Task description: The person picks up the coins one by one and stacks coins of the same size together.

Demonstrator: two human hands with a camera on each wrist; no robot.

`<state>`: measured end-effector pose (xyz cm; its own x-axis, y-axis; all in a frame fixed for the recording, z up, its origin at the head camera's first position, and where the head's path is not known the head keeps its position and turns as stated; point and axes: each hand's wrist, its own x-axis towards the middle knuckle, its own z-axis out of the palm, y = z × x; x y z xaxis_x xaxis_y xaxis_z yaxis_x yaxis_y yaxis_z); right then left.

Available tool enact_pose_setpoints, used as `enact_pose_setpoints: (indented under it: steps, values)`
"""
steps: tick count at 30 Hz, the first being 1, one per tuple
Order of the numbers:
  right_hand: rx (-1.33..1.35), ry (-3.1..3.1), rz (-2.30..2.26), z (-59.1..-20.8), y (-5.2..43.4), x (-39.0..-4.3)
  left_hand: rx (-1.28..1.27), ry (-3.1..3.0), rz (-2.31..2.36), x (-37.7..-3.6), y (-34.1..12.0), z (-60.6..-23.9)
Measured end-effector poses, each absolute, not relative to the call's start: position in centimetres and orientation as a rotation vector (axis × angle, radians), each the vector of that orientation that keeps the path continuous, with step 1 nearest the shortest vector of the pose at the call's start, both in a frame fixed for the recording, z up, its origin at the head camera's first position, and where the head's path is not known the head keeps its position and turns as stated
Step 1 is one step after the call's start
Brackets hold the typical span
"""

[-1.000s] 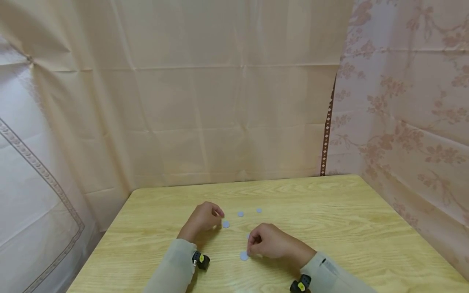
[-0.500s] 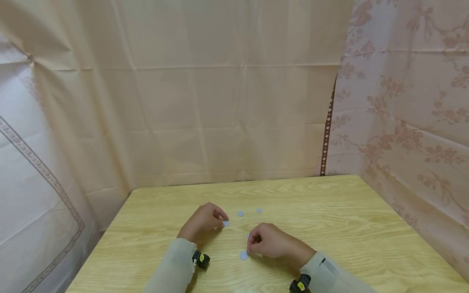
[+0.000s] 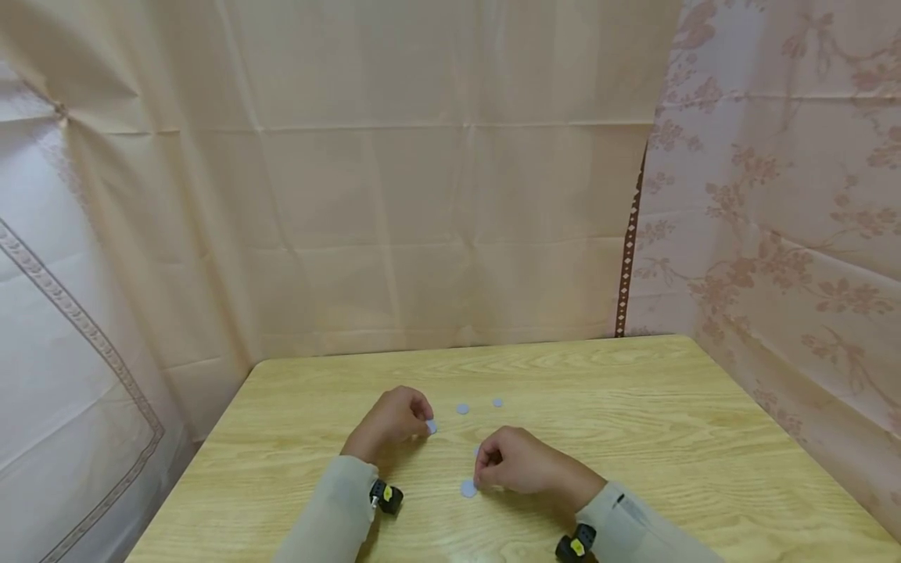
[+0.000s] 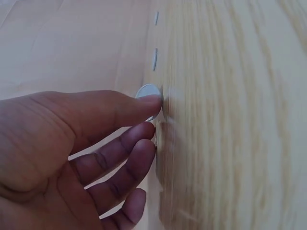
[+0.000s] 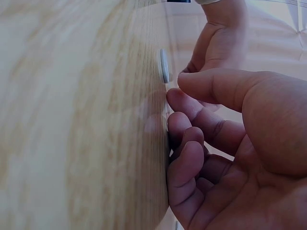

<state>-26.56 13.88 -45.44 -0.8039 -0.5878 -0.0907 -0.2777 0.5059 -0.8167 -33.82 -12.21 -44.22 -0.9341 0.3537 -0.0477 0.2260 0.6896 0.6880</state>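
Observation:
My left hand point(image 3: 396, 416) pinches a small round pale disc point(image 4: 147, 90) between thumb and fingers, the disc tipped up at the tabletop. Its remaining fingers hang loosely bent in the left wrist view. My right hand point(image 3: 519, 463) rests on the table with curled fingers and holds nothing. Just beyond its thumb and index fingertips, a second flat disc point(image 3: 468, 489) lies on the wood, seen as a thin disc point(image 5: 164, 66) in the right wrist view. Another disc point(image 3: 476, 451) peeks out from behind the right hand, mostly hidden.
Two more pale discs, a nearer one point(image 3: 462, 409) and a farther one point(image 3: 497, 403), lie toward the back of the wooden table point(image 3: 633, 422). Beige cloth point(image 3: 436, 195) hangs behind the table, and flowered cloth point(image 3: 788, 219) to the right.
The left fingers have come down onto the disc beside them and tipped it up from lying flat. The right hand stays almost still.

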Motion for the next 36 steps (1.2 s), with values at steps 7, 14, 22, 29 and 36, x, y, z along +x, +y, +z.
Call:
enact_pose_setpoints:
  steps: [7,14,22,29,36]
  values:
    - [-0.731,2.398,-1.212,-45.2,13.9,-26.4,0.442,2.739,1.086,-33.6,-12.4,-43.8]
    - [-0.738,2.402,-1.200,-45.5,14.0,-26.6,0.403,2.776,1.060,-33.4,-12.7,-43.2]
    - [-0.740,2.392,-1.213,-45.3,14.0,-26.6,0.415,2.758,1.101,-33.3,-12.8,-42.7]
    - [-0.723,2.396,-1.206,-45.3,13.9,-26.6,0.463,2.595,1.294,-33.1,-13.1,-42.4]
    - [-0.719,2.394,-1.214,-45.5,13.9,-26.7,0.512,2.516,1.377,-32.4,-13.0,-41.9]
